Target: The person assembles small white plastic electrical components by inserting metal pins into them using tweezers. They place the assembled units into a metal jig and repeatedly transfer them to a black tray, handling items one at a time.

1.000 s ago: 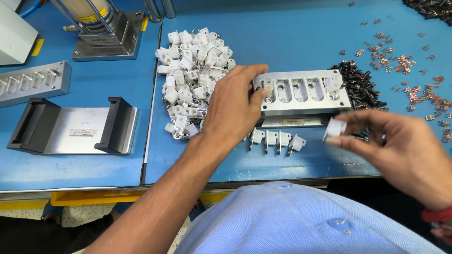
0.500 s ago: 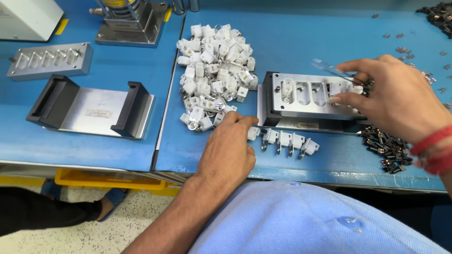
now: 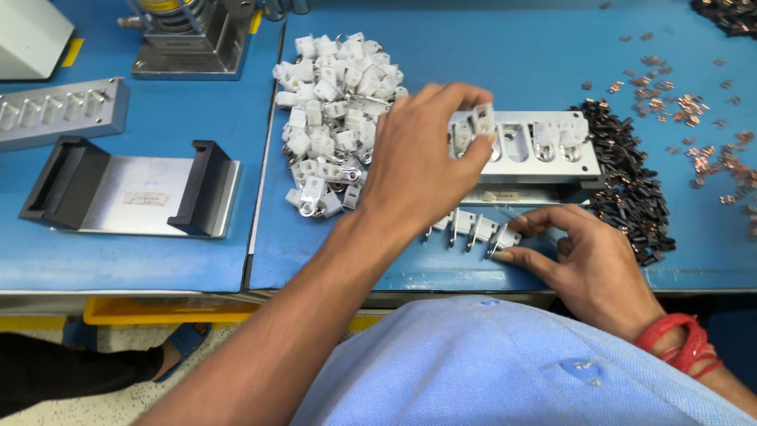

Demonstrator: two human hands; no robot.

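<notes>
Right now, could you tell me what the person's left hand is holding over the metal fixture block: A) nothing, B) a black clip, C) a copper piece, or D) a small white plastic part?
D: the left hand pinches a small white plastic part at the left end of the metal fixture block.

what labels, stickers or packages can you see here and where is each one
Sticker: small pale rectangle on the steel plate between the two black brackets, left of the bench; print too small to tell.
Label strip: narrow pale rectangle on the front of the grey metal fixture, just above the right hand.
No packages or screens.
</notes>
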